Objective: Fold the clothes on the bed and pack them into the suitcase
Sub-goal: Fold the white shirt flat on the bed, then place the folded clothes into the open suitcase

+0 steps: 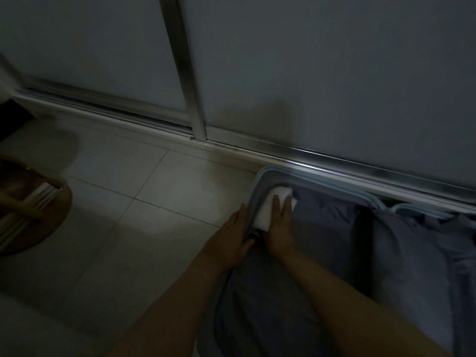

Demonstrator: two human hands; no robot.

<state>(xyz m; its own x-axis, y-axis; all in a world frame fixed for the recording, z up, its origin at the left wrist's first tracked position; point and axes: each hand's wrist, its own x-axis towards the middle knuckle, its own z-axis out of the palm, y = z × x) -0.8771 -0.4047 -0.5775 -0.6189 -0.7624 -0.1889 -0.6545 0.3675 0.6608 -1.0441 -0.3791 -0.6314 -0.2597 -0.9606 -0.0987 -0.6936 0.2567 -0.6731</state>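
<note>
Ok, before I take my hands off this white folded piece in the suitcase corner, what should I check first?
1. White folded piece sits inside the corner of the suitcase: ok.
2. Right hand presses flat on it with straight fingers: ok.
3. Left hand rests along the suitcase rim: ok.
4. Grey clothes beside it lie neatly folded: cannot tell, too dark.
5. Room left for more clothes: cannot tell, much of the suitcase is out of frame.
</note>
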